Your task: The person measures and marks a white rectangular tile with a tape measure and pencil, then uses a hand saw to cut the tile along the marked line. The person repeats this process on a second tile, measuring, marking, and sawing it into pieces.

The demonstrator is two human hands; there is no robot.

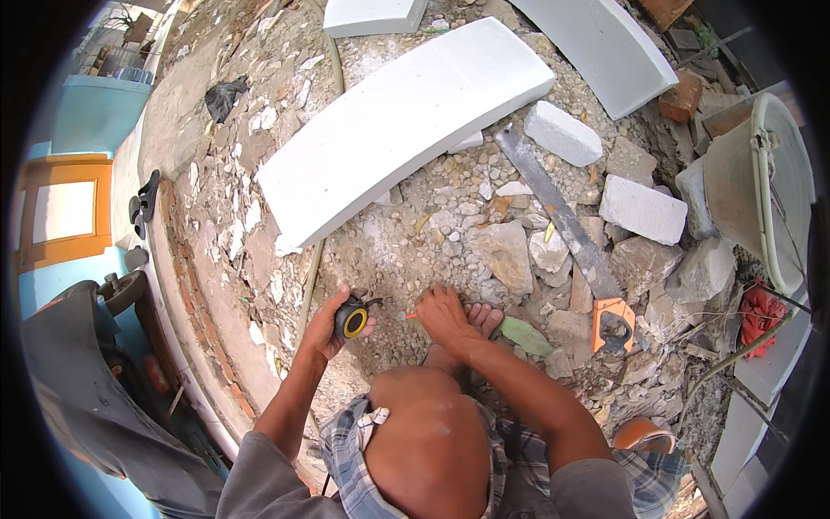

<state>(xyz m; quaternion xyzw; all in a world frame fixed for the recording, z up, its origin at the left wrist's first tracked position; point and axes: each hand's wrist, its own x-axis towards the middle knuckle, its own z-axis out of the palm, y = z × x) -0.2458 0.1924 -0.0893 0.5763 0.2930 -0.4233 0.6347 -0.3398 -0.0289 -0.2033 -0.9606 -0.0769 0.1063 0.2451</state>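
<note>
My left hand (pixel 328 325) is closed around a black tape measure (pixel 354 321) with a yellow ring on its round face. To its right, my right hand (pixel 447 315) is closed low over the gravel, near my bare foot. A thin orange pencil-like stick (pixel 411 317) pokes out from its fingers; the rest is hidden. Ahead of both hands lies a long white lightweight concrete block (pixel 406 121), slanting up to the right. A handsaw (pixel 558 208) with an orange handle rests on the rubble to the right of my right hand.
More white blocks (pixel 596 52) lie at the far side. Cut white pieces (pixel 644 209) and broken stones (pixel 501 255) cover the right. A large pale bucket (pixel 735 190) stands there, tilted, above a red plastic bag (pixel 761 318). A hose (pixel 313 285) runs past my left hand. A covered motorbike (pixel 104 372) stands left.
</note>
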